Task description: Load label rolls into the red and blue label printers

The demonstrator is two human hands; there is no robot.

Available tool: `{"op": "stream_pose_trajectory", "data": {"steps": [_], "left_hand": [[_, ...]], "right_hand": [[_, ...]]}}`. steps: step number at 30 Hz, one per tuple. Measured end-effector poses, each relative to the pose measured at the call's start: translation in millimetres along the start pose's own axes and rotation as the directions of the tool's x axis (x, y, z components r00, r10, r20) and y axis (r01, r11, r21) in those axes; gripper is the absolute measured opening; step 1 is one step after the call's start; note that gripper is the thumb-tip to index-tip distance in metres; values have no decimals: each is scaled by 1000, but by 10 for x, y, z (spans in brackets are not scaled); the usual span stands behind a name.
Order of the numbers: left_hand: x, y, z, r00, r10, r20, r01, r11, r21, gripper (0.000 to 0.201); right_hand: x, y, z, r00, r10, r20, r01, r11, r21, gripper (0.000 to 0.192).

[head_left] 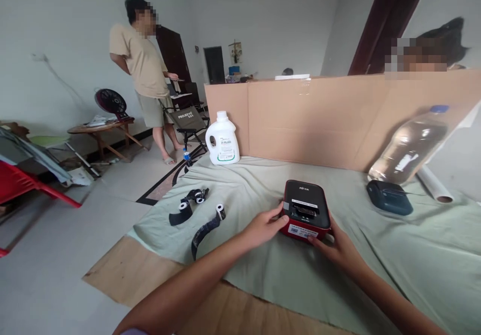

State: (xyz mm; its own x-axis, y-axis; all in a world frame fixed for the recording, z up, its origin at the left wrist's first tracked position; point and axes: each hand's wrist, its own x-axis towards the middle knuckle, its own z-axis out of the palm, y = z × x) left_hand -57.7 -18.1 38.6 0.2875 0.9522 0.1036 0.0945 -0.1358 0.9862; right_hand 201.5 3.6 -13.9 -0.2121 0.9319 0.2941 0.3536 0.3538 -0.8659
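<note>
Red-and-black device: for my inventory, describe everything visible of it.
The device looks plastic: black top with pale lettering, white strip and dark recess; red sides, the near one labelled. The left hand holds its left side, the right hand its near right corner. It's over green cloth; whether lifted is unclear.

The device [306, 208] looks smooth plastic, the sheet [259, 182] creased cloth.

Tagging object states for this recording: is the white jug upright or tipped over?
Upright: the white jug stands base-down on the green cloth, cap uppermost.
</note>
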Motion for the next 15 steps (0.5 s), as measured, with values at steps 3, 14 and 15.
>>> {"op": "stream_pose_trajectory", "data": {"steps": [3, 14, 15], "left_hand": [[14, -42, -96, 984, -56, -171, 34, 991, -129, 60], [292, 348, -1803, 746, -222, -627, 100, 969, -224, 38], [335, 307, -1922, 727, -233, -646, 117, 969, -218, 37]], "right_hand": [[177, -138, 150, 999, -38, 18, 38, 999, -21, 88], [1792, -899, 1790, 954, -278, 117, 236, 929, 284, 87], [1901, -893, 1934, 950, -281, 139, 221, 914, 339, 89]]}}
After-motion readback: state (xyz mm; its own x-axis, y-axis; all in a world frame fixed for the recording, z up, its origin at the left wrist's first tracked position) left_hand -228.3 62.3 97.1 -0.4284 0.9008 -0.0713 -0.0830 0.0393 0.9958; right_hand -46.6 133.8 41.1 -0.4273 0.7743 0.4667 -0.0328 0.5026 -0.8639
